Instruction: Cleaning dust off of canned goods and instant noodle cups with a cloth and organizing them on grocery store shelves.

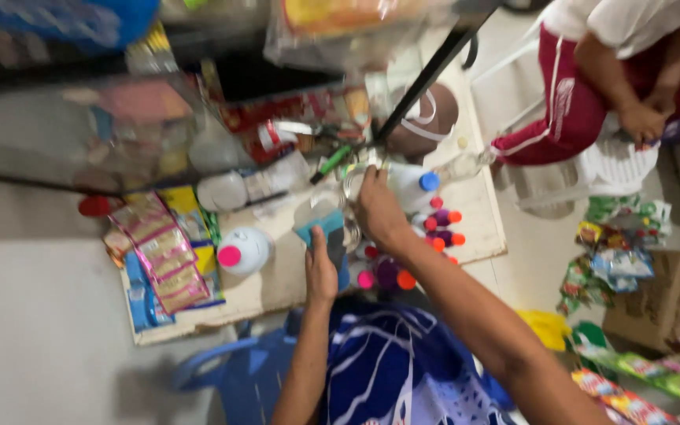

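Note:
My left hand (321, 271) grips a small teal-blue object (326, 230) over the cluttered low table (277, 287). My right hand (378, 208) reaches further forward and closes its fingers on something small and clear near a white bottle with a blue cap (415, 186); blur hides what it is. Several small bottles with pink, orange and red caps (434, 228) stand just right of both hands. A white bottle with a pink cap (242, 250) stands to the left.
Strips of pink snack sachets (163, 252) lie at the table's left end. A black pole (426, 79) slants overhead. A seated person in red shorts (584, 94) is at the top right. A cardboard box (674, 303) and hanging packets (615, 256) stand right. A blue chair (238, 378) is below me.

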